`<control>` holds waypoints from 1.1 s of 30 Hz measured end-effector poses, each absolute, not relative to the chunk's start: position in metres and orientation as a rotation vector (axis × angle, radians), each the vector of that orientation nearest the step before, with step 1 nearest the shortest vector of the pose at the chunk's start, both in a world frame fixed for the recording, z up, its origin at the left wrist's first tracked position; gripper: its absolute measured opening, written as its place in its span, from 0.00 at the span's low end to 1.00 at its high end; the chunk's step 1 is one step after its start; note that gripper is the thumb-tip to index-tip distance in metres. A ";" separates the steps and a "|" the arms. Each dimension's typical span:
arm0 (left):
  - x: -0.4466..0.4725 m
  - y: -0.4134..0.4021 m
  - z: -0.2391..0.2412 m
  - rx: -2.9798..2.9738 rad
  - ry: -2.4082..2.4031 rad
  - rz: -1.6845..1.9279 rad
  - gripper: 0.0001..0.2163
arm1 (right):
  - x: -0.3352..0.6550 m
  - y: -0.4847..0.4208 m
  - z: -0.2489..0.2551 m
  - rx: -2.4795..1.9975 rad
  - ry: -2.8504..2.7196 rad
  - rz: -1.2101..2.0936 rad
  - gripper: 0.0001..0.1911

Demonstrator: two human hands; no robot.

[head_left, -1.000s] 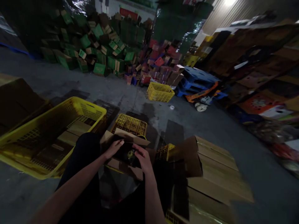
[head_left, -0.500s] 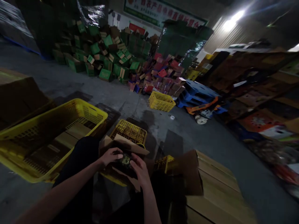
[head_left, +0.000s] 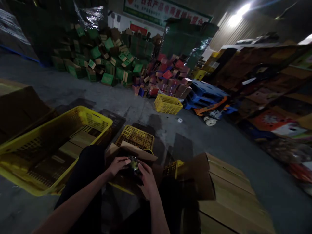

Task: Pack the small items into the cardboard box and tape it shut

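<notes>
Between my two hands is a small dark-green item in shiny clear wrap (head_left: 134,164); its exact kind is hard to make out in the dim light. My left hand (head_left: 119,165) pinches it from the left with thumb and fingers. On the other side, my right hand (head_left: 146,175) grips its right edge. Both hands are over an opened cardboard box (head_left: 137,150) whose flaps stand up around them. The box rests on a yellow plastic crate (head_left: 135,134). Most of the box's inside is dark and hidden by my hands.
To the left stands a large yellow crate (head_left: 52,125) with flat cartons inside. A bigger cardboard box (head_left: 234,185) is close on my right. Farther off are another yellow crate (head_left: 168,104), blue pallets (head_left: 207,89), an orange pallet jack (head_left: 211,109) and heaped green and red boxes.
My hands have lifted the wrapped item slightly and tilted it, so more of its shiny top shows. The camera view has shifted a little.
</notes>
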State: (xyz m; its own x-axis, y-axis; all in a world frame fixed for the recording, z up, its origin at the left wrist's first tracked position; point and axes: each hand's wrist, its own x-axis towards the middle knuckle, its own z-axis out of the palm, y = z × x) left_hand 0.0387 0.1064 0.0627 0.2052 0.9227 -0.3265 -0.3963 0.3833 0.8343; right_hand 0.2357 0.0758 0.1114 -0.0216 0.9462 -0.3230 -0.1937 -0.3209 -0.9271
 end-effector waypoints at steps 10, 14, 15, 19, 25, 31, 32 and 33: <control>0.040 0.108 0.062 0.596 0.955 1.128 0.28 | 0.229 0.076 0.119 -1.328 -0.868 1.549 0.21; 0.038 0.108 0.064 0.526 0.947 1.124 0.27 | 0.227 0.075 0.121 -1.288 -0.775 1.581 0.23; 0.037 0.108 0.065 0.518 0.952 1.134 0.27 | 0.227 0.075 0.121 -1.273 -0.763 1.595 0.24; 0.036 0.108 0.068 0.503 1.013 1.186 0.26 | 0.227 0.075 0.120 -1.188 -0.787 1.684 0.24; 0.036 0.107 0.072 0.516 1.077 1.193 0.25 | 0.230 0.076 0.115 -1.146 -0.863 1.710 0.22; 0.032 0.109 0.072 0.520 1.078 1.215 0.23 | 0.235 0.082 0.110 -1.162 -0.944 1.748 0.26; 0.032 0.110 0.072 0.522 1.075 1.215 0.23 | 0.235 0.082 0.110 -1.160 -0.958 1.746 0.26; 0.032 0.110 0.071 0.524 1.073 1.215 0.23 | 0.235 0.083 0.110 -1.159 -0.971 1.740 0.25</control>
